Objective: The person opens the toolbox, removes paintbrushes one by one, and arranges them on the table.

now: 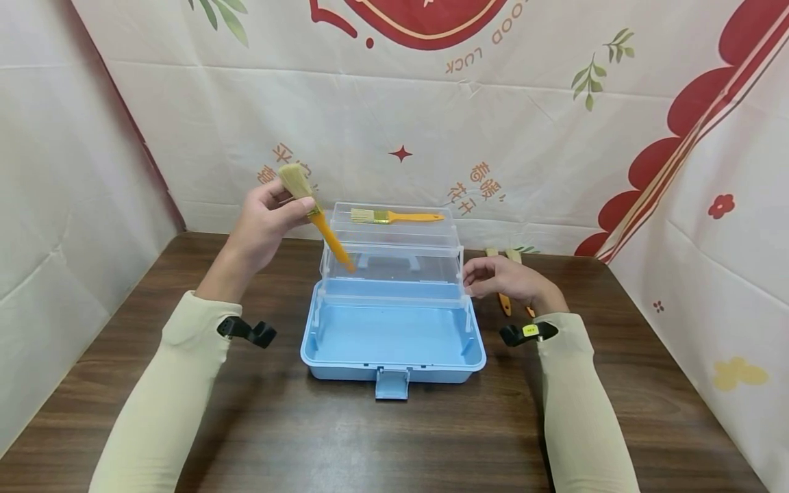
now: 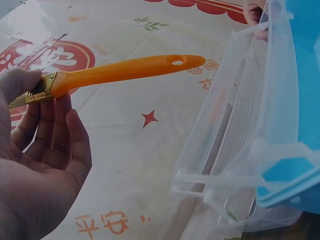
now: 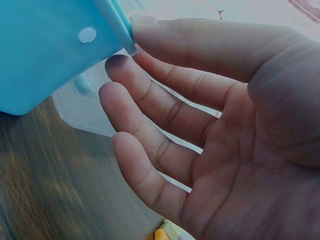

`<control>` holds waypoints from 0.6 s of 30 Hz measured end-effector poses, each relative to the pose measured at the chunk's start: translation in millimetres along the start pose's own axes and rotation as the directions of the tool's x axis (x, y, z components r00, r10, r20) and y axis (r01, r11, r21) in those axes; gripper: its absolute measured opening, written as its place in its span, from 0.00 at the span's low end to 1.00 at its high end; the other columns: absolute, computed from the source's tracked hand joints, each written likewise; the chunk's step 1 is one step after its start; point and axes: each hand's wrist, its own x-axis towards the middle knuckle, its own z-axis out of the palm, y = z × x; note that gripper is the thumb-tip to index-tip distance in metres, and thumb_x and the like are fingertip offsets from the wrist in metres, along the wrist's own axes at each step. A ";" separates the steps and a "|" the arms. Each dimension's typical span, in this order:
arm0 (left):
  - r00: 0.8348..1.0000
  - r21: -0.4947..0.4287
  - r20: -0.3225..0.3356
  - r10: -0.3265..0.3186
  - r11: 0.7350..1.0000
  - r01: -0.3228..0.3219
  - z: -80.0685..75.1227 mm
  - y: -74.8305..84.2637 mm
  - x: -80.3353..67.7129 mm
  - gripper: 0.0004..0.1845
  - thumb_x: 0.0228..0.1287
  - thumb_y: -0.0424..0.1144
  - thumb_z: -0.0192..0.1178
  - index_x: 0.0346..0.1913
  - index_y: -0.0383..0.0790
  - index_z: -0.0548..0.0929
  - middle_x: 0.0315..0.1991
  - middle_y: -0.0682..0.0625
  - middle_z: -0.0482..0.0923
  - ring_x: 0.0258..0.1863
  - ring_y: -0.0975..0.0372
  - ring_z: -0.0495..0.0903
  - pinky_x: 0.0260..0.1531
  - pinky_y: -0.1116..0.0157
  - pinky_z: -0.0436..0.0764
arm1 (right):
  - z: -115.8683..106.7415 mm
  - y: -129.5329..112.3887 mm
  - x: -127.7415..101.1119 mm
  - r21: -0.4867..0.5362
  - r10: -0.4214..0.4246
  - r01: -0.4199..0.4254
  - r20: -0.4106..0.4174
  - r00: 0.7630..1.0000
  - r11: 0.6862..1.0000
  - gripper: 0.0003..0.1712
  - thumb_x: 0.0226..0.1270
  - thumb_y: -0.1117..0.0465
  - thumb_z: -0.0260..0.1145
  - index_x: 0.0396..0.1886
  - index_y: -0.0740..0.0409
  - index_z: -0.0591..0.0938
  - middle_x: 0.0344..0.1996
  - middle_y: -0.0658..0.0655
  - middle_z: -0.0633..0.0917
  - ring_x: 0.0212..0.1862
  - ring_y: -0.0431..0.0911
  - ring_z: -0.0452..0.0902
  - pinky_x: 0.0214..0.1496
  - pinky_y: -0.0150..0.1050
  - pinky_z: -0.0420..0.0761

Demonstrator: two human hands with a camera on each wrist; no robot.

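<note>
In the head view my left hand (image 1: 259,222) holds up a paintbrush (image 1: 331,236), bristles up, with the orange handle slanting down over the box's raised trays. Thumb and fingers pinch its metal ferrule, as the left wrist view shows. A light-blue plastic box (image 1: 394,335) stands with its clear trays (image 1: 401,236) folded out at the back. Another paintbrush (image 1: 416,217) lies in the topmost tray. My right hand (image 1: 514,279) is at the box's rear right corner; thumb and index finger pinch its edge (image 3: 116,22), the other fingers loosely curved.
Two more paintbrushes (image 1: 505,305) lie on the brown wooden table (image 1: 277,424), partly hidden behind the right hand. At the box's front a latch (image 1: 392,385) hangs down. A printed white cloth (image 1: 370,116) surrounds the table at the back and sides.
</note>
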 end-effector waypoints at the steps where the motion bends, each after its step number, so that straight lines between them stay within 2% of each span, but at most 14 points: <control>1: 1.000 -0.002 -0.005 0.004 1.000 -0.004 -2.5 -0.5 -1.8 0.11 0.75 0.25 0.62 0.53 0.41 0.87 0.43 0.47 0.84 0.45 0.58 0.85 0.54 0.63 0.88 | -0.1 0.1 0.0 0.001 -0.002 0.002 0.002 1.000 1.000 0.13 0.75 0.69 0.69 0.55 0.70 0.82 0.44 0.61 0.86 0.46 0.50 0.82 0.53 0.44 0.87; 9: 0.999 -0.031 -0.044 0.005 1.000 -0.007 -20.2 -3.0 -13.8 0.12 0.78 0.26 0.59 0.54 0.43 0.87 0.45 0.46 0.80 0.45 0.57 0.81 0.53 0.64 0.87 | 0.6 0.7 0.0 0.004 0.003 -0.003 -0.001 1.000 1.000 0.14 0.75 0.69 0.70 0.55 0.71 0.82 0.44 0.61 0.86 0.45 0.49 0.82 0.52 0.42 0.87; 18: 0.997 -0.017 -0.069 -0.022 1.000 0.020 -36.1 -8.7 -23.2 0.11 0.79 0.27 0.61 0.52 0.44 0.88 0.44 0.47 0.82 0.44 0.58 0.81 0.47 0.66 0.87 | 0.0 -0.1 0.4 0.006 0.000 0.000 0.000 1.000 1.000 0.14 0.76 0.68 0.70 0.55 0.71 0.82 0.44 0.62 0.86 0.45 0.50 0.82 0.52 0.40 0.86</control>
